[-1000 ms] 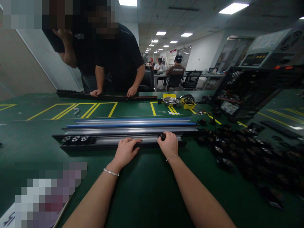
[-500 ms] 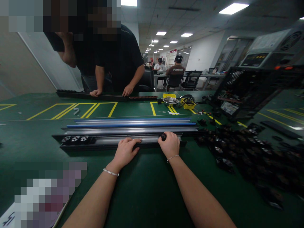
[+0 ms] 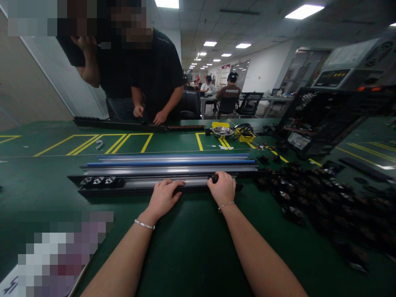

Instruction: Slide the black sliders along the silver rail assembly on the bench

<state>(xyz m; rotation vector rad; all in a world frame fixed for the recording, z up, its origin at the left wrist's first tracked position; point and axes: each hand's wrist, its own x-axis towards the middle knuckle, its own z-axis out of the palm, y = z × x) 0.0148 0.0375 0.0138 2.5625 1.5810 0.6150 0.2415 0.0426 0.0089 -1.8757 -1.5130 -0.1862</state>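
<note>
A long black rail (image 3: pixel 102 188) lies across the green table in front of me, with a grey channel along its top. Three small black and white parts (image 3: pixel 98 180) sit in its left end. My left hand (image 3: pixel 163 197) rests on the rail's near edge, fingers curled over it. My right hand (image 3: pixel 222 188) is closed on a small black part (image 3: pixel 214 178) held at the rail's channel. Behind this rail lie silver and blue rails (image 3: pixel 170 163) side by side.
A heap of small black parts (image 3: pixel 321 198) covers the table to my right. A black mesh crate (image 3: pixel 321 115) stands behind it. Across the table a person in a black shirt (image 3: pixel 145 74) bends over another black rail (image 3: pixel 123 124). A metal bowl (image 3: pixel 222 130) and yellow box sit farther back.
My right hand has slid slightly to the right along the rail with the black part. The person opposite lifted one hand off their rail and shifted the other.
</note>
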